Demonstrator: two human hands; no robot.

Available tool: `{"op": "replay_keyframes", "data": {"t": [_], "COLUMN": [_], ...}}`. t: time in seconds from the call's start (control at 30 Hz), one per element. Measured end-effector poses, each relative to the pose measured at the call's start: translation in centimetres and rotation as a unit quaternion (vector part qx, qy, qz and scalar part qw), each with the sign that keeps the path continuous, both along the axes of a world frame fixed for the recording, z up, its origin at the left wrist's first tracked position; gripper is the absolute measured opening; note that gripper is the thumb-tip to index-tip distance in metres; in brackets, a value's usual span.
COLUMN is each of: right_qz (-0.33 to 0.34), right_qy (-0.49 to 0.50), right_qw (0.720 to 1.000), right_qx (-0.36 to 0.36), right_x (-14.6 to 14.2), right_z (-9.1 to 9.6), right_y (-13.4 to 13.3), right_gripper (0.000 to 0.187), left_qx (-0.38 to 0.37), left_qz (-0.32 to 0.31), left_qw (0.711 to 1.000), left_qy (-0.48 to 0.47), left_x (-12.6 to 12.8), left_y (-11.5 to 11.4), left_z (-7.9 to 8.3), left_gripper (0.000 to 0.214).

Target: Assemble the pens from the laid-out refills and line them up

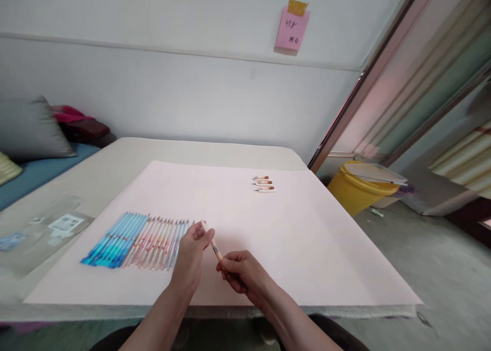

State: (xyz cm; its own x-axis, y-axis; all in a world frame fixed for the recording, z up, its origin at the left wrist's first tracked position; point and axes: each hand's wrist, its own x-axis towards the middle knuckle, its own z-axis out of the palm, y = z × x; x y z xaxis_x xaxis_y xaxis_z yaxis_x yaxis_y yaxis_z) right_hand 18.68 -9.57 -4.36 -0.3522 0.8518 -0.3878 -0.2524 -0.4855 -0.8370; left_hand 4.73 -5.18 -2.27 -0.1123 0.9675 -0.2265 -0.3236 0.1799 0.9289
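A slim cream pen [215, 247] slants between my two hands, above the pink sheet. My left hand [193, 248] pinches its pale upper end. Closed around its lower, brownish end is my right hand [245, 275], whose fingers partly hide it. Just left of my left hand, a row of pens lies side by side: blue ones [117, 238] at the far left, then white-and-pink ones [153, 241], then pale grey-blue ones [179, 238] partly behind my hand. Farther off to the right lie several short pen pieces [264, 183] with dark thin tips and brown ends, set in a small stack of rows.
The pink sheet [314, 248] covers most of the pale table [215, 150]. Clear plastic packaging [49, 233] lies at the left. A grey cushion [32, 128] sits beyond it. On the floor at the right stands a yellow bin [353, 190]. A pink note [292, 29] hangs on the wall.
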Motion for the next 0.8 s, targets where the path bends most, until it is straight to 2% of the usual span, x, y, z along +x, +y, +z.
{"op": "replay_keyframes", "data": {"t": [0.07, 0.27, 0.43, 0.63, 0.8], "right_qz": [0.002, -0.007, -0.008, -0.007, -0.012], "right_qy": [-0.005, -0.004, 0.000, -0.004, -0.007], "right_qw": [1.000, 1.000, 1.000, 1.000, 1.000], "right_qx": [-0.006, -0.011, 0.003, -0.001, -0.002], "right_x": [0.01, 0.02, -0.04, 0.05, -0.17], "right_z": [0.09, 0.17, 0.14, 0.25, 0.30], "right_y": [0.01, 0.06, 0.05, -0.02, -0.04], "right_gripper": [0.029, 0.029, 0.028, 0.026, 0.024], "left_qx": [-0.003, -0.004, -0.018, -0.013, -0.020], "left_qz": [0.009, -0.013, 0.009, -0.034, -0.001], "left_qw": [1.000, 0.999, 1.000, 0.999, 1.000], "left_qy": [0.014, -0.051, 0.003, -0.034, 0.019], "left_x": [-0.08, -0.06, 0.01, -0.01, 0.06], "left_y": [0.06, 0.12, 0.06, 0.01, 0.00], "left_z": [-0.07, 0.09, -0.17, 0.05, -0.20], "left_gripper": [0.043, 0.049, 0.047, 0.049, 0.050]}}
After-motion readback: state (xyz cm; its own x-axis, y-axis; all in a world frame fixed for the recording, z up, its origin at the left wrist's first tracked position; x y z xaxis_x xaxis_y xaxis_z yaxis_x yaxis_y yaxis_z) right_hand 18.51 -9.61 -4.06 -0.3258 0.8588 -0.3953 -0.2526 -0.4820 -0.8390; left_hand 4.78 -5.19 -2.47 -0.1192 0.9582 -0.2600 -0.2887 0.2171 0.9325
